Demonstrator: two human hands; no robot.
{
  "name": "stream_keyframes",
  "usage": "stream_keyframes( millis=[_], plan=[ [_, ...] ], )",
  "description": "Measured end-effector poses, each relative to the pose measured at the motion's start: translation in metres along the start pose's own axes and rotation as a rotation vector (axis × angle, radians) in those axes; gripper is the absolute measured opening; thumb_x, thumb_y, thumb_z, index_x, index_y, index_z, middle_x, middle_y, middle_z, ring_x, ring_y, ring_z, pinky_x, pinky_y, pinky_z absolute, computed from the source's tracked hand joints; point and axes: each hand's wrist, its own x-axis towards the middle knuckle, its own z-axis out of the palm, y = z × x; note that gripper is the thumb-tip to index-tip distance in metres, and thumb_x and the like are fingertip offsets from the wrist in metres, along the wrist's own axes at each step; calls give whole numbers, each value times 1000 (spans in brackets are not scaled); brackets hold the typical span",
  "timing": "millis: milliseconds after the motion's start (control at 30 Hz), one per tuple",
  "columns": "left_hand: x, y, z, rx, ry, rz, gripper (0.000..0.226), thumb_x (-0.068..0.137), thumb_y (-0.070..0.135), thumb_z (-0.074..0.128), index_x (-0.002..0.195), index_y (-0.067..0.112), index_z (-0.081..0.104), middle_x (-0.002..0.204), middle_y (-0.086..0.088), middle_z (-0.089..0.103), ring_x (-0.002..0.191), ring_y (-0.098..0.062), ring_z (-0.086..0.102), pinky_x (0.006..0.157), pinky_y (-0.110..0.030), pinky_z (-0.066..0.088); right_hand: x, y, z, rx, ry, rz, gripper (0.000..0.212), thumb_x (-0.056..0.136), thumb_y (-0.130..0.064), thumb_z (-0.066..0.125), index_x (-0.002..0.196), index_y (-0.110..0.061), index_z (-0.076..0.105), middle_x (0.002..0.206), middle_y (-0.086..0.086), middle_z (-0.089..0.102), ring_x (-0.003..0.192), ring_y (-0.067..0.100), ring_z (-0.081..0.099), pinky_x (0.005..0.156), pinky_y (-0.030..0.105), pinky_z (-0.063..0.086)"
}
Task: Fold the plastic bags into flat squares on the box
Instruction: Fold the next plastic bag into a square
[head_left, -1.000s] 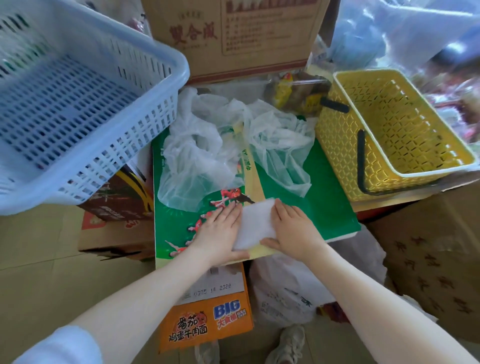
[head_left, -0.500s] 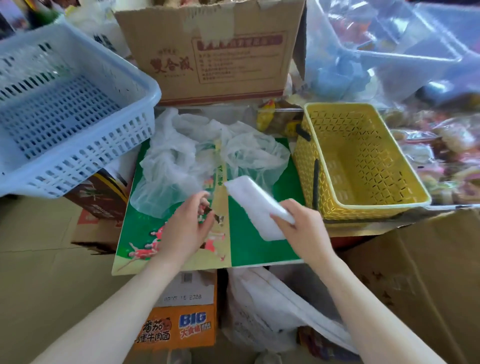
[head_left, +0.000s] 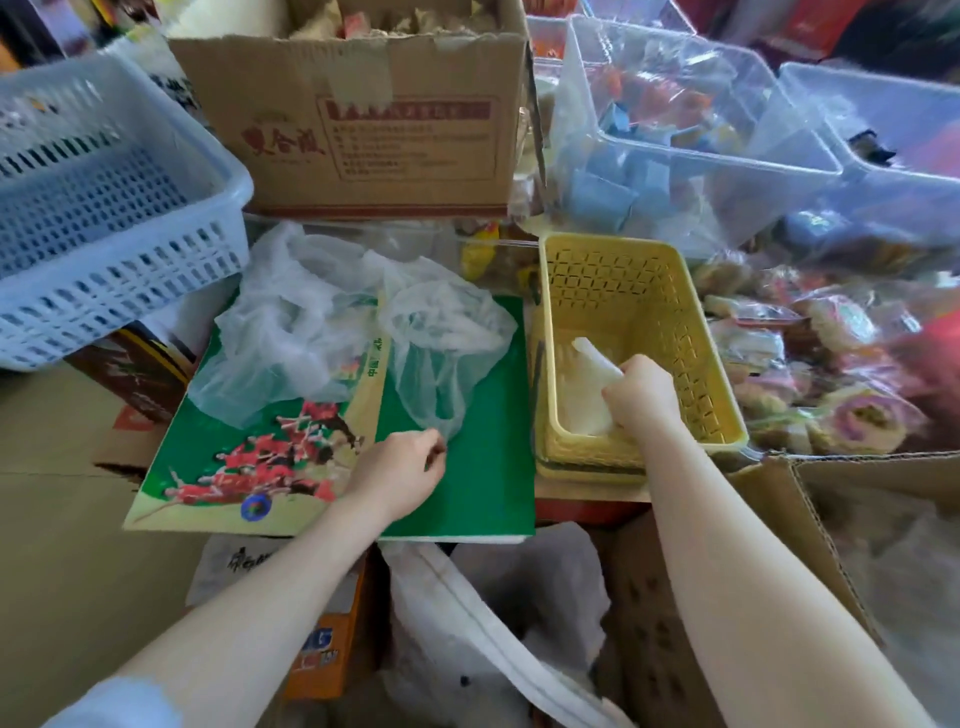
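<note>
A flat green box (head_left: 467, 483) with a printed picture lies in front of me. Two crumpled clear plastic bags rest on it: one (head_left: 291, 332) at the left, one (head_left: 447, 343) in the middle. My left hand (head_left: 400, 473) pinches the near corner of the middle bag. My right hand (head_left: 641, 395) is inside the yellow basket (head_left: 639, 265), gripping a folded white bag (head_left: 589, 384) that touches the basket floor.
A pale blue basket (head_left: 98, 218) stands at the left, a brown carton (head_left: 374, 130) behind the box. Clear bins (head_left: 691, 130) and wrapped snacks (head_left: 831, 364) fill the right. Cardboard boxes (head_left: 857, 545) and a white bag (head_left: 483, 623) lie below.
My right hand lifted the folded white bag off the green box and carried it right into the yellow basket. My left hand left the folded bag and took the corner of a crumpled one.
</note>
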Motion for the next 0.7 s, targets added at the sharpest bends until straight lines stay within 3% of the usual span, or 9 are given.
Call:
stream_keyframes(
  millis=[200,300,400,500,600,700],
  plan=[
    [12,-4,-2,-4,2,1,22,94,25,45,107,15,60,107,-1,65,87,-20,62,71,-36,53,23,-2,-1,160,-154,124,22,93,-13,47,111,-1,48,87,11,53,66,23,52,46,27,37],
    [28,-7,-1,-13,26,51,24,94,24,46,114,14,56,119,-2,60,102,-20,58,80,-38,51,25,-3,-5,43,-183,146,24,94,-16,49,110,1,50,78,7,52,68,20,50,56,29,39],
    [50,-11,5,105,23,132,47,91,34,52,132,13,42,135,-5,45,122,-21,44,98,-37,42,22,-13,-4,175,-25,-20,33,92,-15,48,123,-5,51,111,9,60,89,19,53,73,31,47],
    [65,-19,12,296,-101,167,71,84,50,57,140,16,30,142,-4,37,130,-21,34,107,-34,28,1,-38,-8,331,88,-263,23,95,-16,47,114,-11,59,109,3,62,93,13,55,78,21,47],
    [68,-37,23,411,-176,194,50,89,45,51,129,16,43,131,-4,45,122,-23,41,101,-34,31,-25,-64,-6,400,80,-418,17,95,-14,49,106,-13,61,99,-2,62,80,5,54,63,7,41],
    [62,-48,21,248,-80,224,23,95,35,43,97,15,55,107,-5,56,105,-26,50,87,-35,37,-49,-77,8,349,70,-581,15,93,-10,52,100,-11,65,98,-2,64,82,7,56,67,7,45]
  ],
)
